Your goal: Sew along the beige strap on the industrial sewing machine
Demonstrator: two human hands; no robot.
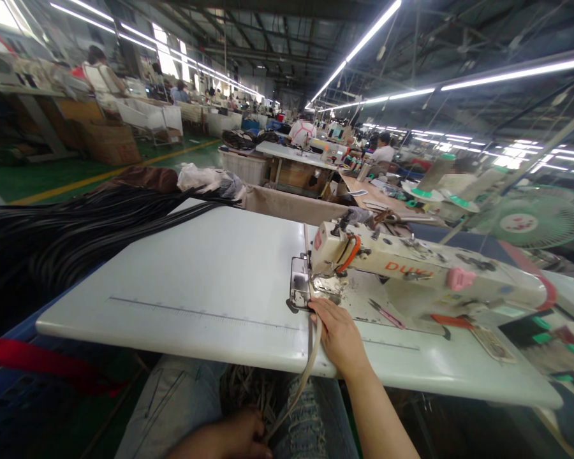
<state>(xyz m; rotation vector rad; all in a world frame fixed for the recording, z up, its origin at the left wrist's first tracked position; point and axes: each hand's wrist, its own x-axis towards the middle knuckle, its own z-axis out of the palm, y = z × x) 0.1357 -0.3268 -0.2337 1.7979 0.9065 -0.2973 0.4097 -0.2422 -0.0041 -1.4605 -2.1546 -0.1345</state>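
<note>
On tabletop, sewing machine, right hand on strap

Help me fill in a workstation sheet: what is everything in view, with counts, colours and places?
Sewing machine: one, off-white, right side of table
Table: one, whitish, in front
Beige strip: one, beige, from machine down over table edge
Ruler scale: one, dark, along table front
Small tool: one, pink-handled, on machine bed
Pink block: one, pink, on machine arm
Black strips: many, black, left of table
Red cloth: one, red, lower left
Fan: one, pale green, right
Ceiling lights: several, white, overhead
Co-workers: several, mixed clothing, background
Jeans: one pair, blue, below table
Right hand: one, bare, at beige strip
Left hand: one, bare, blurred, near lap
</note>
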